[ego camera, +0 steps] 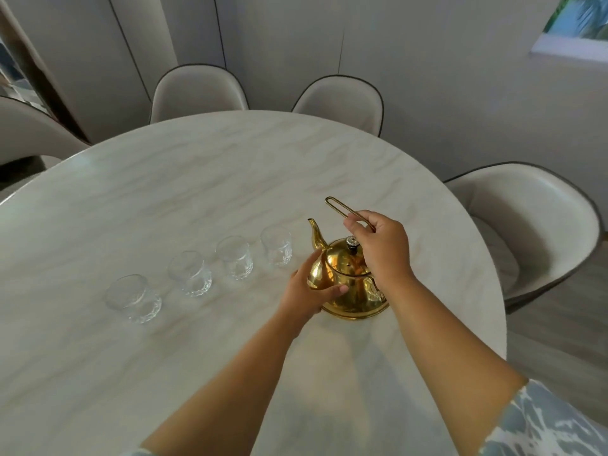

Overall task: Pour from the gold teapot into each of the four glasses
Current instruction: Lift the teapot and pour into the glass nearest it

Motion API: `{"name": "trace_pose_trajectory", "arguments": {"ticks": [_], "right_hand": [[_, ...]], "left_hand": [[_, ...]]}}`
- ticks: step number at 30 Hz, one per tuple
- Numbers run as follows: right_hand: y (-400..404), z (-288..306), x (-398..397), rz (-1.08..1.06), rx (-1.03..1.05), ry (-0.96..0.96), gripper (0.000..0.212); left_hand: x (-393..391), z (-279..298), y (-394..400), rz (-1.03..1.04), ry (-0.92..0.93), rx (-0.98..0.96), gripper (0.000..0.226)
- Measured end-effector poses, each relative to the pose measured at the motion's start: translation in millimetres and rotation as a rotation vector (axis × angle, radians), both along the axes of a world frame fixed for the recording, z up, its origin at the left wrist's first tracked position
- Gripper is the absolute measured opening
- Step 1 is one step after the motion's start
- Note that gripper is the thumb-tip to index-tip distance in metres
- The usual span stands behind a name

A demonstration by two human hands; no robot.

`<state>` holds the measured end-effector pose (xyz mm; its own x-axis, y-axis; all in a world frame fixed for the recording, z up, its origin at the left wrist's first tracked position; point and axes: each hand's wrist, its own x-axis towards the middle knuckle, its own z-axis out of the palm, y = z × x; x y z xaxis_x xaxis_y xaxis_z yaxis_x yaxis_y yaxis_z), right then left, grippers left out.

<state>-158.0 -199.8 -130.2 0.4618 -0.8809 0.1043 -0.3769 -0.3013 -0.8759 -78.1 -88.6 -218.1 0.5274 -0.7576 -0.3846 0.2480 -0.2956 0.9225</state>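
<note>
A gold teapot stands on the round marble table, its spout pointing up and to the left. My right hand is closed around the thin wire handle raised above the lid. My left hand presses against the pot's left side, thumb on the belly. Several clear glasses stand in a diagonal row to the left: the nearest glass beside the spout, then a second glass, a third glass and the farthest-left glass. All look empty.
Beige padded chairs ring the table: one chair and another chair at the far side, a third chair at the right. The table edge curves close on the right of the teapot.
</note>
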Motion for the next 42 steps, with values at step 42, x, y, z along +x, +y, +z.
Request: {"name": "trace_pose_trajectory", "arguments": {"ticks": [42], "right_hand": [[18.3, 33.4, 85.3, 0.281, -0.293, 0.411, 0.028]], "left_hand": [[24.1, 22.7, 47.1, 0.083, 0.177, 0.051, 0.080]]}}
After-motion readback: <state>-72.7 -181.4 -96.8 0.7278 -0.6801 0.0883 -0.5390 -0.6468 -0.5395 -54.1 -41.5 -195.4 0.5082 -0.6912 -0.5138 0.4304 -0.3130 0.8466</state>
